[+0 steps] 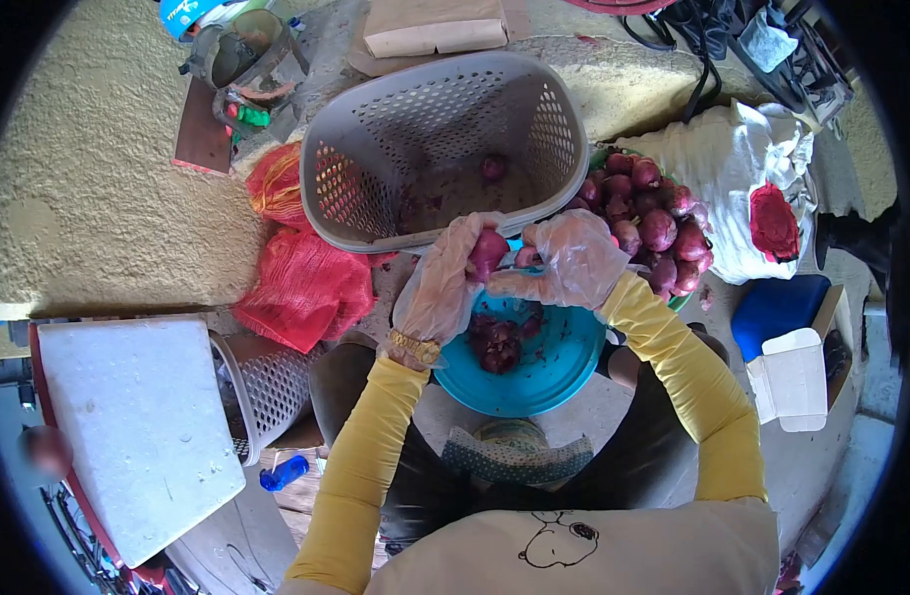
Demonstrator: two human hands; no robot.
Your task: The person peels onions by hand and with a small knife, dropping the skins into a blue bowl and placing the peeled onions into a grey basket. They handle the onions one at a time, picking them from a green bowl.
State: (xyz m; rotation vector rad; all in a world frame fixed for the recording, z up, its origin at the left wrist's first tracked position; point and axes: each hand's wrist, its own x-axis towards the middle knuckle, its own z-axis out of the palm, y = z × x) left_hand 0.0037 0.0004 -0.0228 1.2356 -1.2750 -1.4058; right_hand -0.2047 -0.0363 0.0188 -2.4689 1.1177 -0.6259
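The left hand (pixel 445 268), in a clear plastic glove, is closed around a red onion (pixel 487 255). The onion is up above the far side of a round blue bowl (pixel 564 369). The right hand (pixel 582 260) has a clear glove too, and its fingers are bent close beside the onion. I cannot tell if it is gripping something. Dark red bits (pixel 497 344) lie in the bowl. A gray basket (pixel 440 94) with holes stands just past the hands, with one small onion (pixel 493 167) inside. A pile of onions (pixel 658 230) sits to the right, near a white sack (pixel 713 164).
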